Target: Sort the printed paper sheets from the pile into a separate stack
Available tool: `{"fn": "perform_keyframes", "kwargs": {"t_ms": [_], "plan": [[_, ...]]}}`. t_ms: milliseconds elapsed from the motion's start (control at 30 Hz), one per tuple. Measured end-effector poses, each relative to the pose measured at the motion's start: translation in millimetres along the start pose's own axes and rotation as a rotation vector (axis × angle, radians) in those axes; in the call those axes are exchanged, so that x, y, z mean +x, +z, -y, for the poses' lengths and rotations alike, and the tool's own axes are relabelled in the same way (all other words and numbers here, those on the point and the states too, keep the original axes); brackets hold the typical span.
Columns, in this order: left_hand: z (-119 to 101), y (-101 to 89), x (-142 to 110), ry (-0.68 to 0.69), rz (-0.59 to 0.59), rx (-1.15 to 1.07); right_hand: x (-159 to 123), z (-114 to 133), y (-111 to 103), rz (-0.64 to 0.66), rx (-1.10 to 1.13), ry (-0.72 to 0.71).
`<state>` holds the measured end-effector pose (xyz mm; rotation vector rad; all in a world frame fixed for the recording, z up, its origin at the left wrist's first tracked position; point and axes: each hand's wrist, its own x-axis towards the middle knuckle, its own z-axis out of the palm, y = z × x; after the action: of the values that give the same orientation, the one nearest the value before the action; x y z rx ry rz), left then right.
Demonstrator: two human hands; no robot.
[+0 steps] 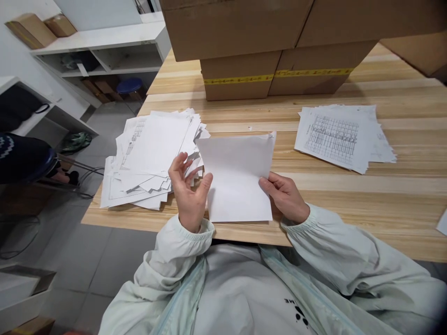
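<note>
A white sheet of paper (240, 179) is held up in front of me, blank on the side I see, with its top right corner slightly crumpled. My right hand (284, 195) pinches its right edge between thumb and fingers. Just off the left edge, my left hand (190, 193) is open, palm turned up and fingers curled loosely apart. Behind that hand lies an untidy pile of papers (157, 144), some with printed tables. To the right, a smaller stack of printed sheets (331, 135) rests on the table, a table grid showing on top.
Cardboard boxes (240, 70) with yellow tape stand stacked at the back of the wooden table (349, 195). White shelves (122, 39) and a blue stool (129, 85) are beyond its left side. Another person's dark clothing (24, 158) shows at far left.
</note>
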<state>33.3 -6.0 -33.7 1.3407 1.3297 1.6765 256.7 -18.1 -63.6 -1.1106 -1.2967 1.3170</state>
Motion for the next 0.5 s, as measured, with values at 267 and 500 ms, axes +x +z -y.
{"fn": "perform_keyframes", "kwargs": {"t_ms": [267,500], "plan": [[21.1,7.6,-16.7,-0.368,0.303,-0.313,4.0,5.3,-6.9,-0.229,-0.086,-0.238],[19.6,6.1,-17.7,-0.386,0.385,-0.286,8.8,12.8,-14.2,-0.313,-0.164,-0.394]]}}
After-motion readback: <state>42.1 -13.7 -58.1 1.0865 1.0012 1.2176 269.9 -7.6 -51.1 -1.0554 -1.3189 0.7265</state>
